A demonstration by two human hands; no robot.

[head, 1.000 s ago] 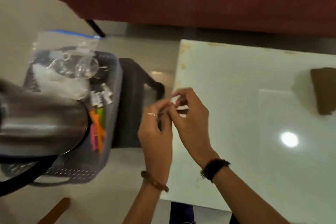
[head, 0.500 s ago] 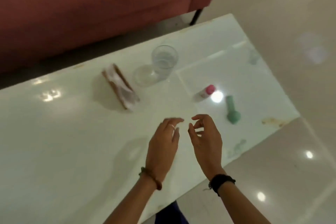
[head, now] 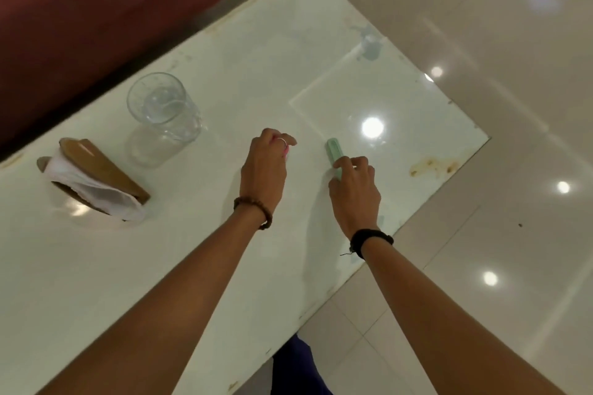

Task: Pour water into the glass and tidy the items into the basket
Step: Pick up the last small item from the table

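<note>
A clear glass point(head: 165, 112) with water in it stands on the white table point(head: 96, 266). My left hand point(head: 264, 167) curls over a small pink-capped bottle point(head: 285, 151), which is almost wholly hidden under the fingers. To its right my right hand point(head: 354, 192) closes its fingers on the lower end of a pale green tube point(head: 332, 151) lying on the table. The basket is out of view.
A brown wooden napkin holder point(head: 96, 176) with white napkins stands left of the glass. A dark red sofa point(head: 112, 9) runs along the table's far side. The table's right corner and edge border shiny tiled floor point(head: 481, 234).
The view has swung from the basket to the table's right end. Both hands went from empty above the table down onto the pink-capped bottle and the green tube.
</note>
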